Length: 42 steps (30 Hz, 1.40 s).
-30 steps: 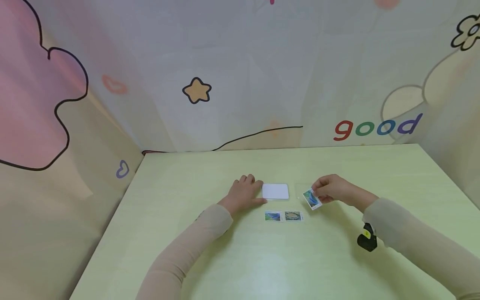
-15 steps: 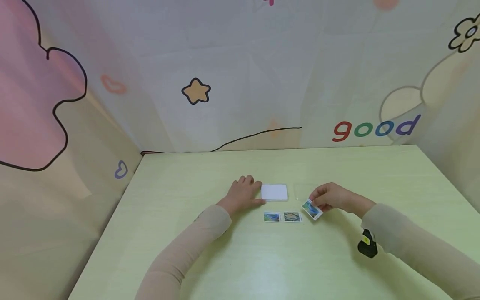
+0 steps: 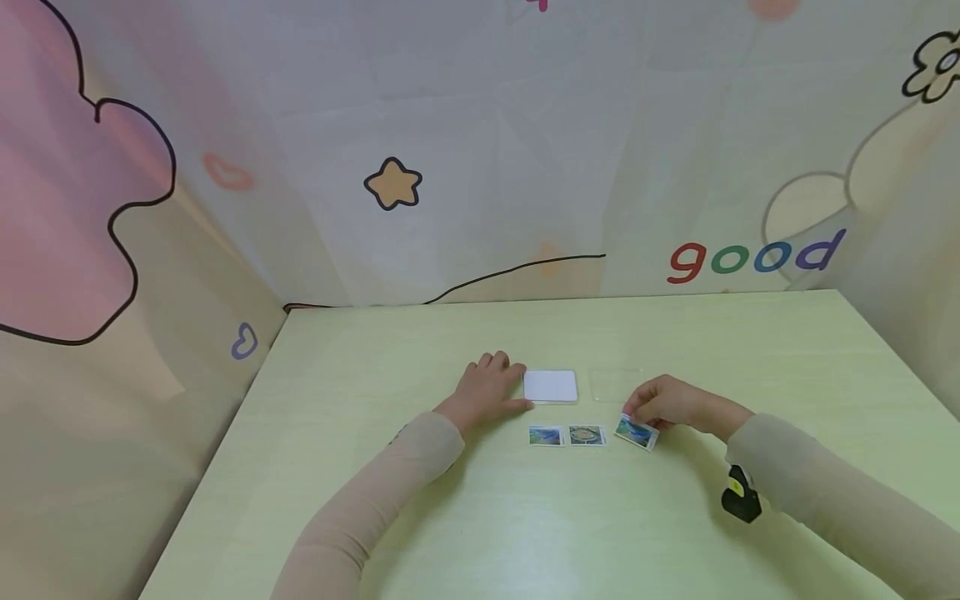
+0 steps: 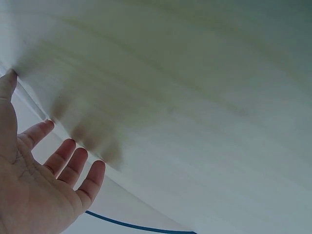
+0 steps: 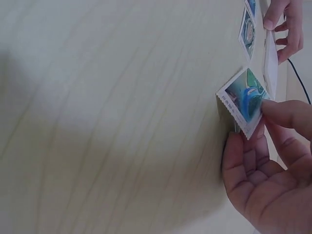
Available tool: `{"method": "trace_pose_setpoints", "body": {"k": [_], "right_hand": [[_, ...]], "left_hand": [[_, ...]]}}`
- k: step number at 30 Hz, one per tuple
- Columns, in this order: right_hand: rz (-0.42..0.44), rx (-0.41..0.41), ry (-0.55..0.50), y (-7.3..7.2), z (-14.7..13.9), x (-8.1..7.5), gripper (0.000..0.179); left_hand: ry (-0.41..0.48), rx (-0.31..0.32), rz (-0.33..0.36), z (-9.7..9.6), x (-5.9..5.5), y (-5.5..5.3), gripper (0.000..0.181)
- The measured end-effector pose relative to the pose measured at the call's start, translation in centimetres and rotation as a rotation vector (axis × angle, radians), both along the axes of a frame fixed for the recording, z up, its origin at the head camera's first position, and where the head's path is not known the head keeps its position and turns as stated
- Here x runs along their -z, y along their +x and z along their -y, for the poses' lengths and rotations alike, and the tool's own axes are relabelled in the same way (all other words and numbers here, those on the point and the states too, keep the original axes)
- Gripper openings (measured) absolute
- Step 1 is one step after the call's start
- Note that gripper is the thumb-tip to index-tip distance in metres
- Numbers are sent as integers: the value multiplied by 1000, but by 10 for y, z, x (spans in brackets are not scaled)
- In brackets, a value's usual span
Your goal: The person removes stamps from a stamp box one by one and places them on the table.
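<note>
In the head view my left hand (image 3: pixel 486 387) rests at the left edge of a flat white rectangular piece (image 3: pixel 550 387), thumb and index finger touching its corners. Its fingers are spread in the left wrist view. With thumb and fingers, my right hand (image 3: pixel 669 403) pinches a postage stamp (image 5: pixel 246 100), which has a toothed edge and a blue-green picture. That stamp is tilted just above the table. To its left two more stamps lie in a row: a blue-green one (image 3: pixel 545 436) and one with a round pattern (image 3: pixel 587 436).
A thin clear rectangular sheet or lid (image 3: pixel 615 385) lies right of the white piece, barely visible. The pale wooden table (image 3: pixel 480 525) ends at a printed cloth backdrop (image 3: pixel 495 167). A black device with a yellow mark (image 3: pixel 741 494) hangs under the right sleeve.
My right hand has moved toward the front of the table and slightly right, bringing the stamp level with the row and turning it. The left hand has stayed in place.
</note>
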State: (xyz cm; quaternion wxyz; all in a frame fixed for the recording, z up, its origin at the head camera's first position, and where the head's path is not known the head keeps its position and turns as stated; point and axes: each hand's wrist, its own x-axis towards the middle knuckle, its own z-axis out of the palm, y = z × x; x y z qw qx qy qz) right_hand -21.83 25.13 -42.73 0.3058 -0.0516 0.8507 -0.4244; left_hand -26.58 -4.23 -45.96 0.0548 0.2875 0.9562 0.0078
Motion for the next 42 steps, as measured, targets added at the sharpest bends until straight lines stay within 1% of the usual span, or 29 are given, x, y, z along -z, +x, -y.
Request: {"method": "trace_pose_setpoints", "body": {"k": [4,7,15,21,24,34,42], "right_hand": [[-16,-21,11,0,-1,1,16],[-38,-32,43,-1,-1,2,15],[-115,-71,83,-1,-1,4,13],[-201,-116,125,-3,4,5,8],[-227,-123,139,-3,7,7,6],[-267,-131,148,-5,16,6,6],[-246,-88,141,-1,17,12,5]], "left_hand": [[-3,0,-5,0,1,0,64],[-5,0,-5,0,1,0,64],[-6,5,-23,0,3,-2,64],[-3,6,-21,1,4,-3,64],[0,7,-15,1,3,-2,64],[4,-9,7,-1,-3,0,65],[5,-9,12,-1,-1,0,65]]}}
